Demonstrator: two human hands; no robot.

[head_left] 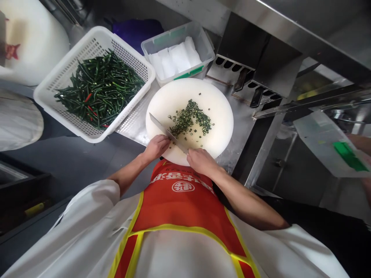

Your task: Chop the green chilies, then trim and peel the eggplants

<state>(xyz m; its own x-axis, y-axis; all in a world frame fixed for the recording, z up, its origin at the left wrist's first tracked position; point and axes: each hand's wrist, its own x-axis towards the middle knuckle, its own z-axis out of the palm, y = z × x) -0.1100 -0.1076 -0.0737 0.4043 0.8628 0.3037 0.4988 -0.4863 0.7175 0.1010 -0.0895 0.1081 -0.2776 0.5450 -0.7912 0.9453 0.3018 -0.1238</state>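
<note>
A round white cutting board lies on the steel counter, with a heap of sliced green chili rings in its middle. My right hand is closed on the handle of a large knife. The blade runs up and to the left across the near part of the board. My left hand rests at the board's near edge right against the blade. Its fingers are curled, and whatever they press on is hidden.
A white perforated basket of whole green chilies, with a few red ones, stands to the left. Behind the board is a clear tub holding white folded cloths. A knife rack is at the back right. Another person's arm with a lidded container is at the far right.
</note>
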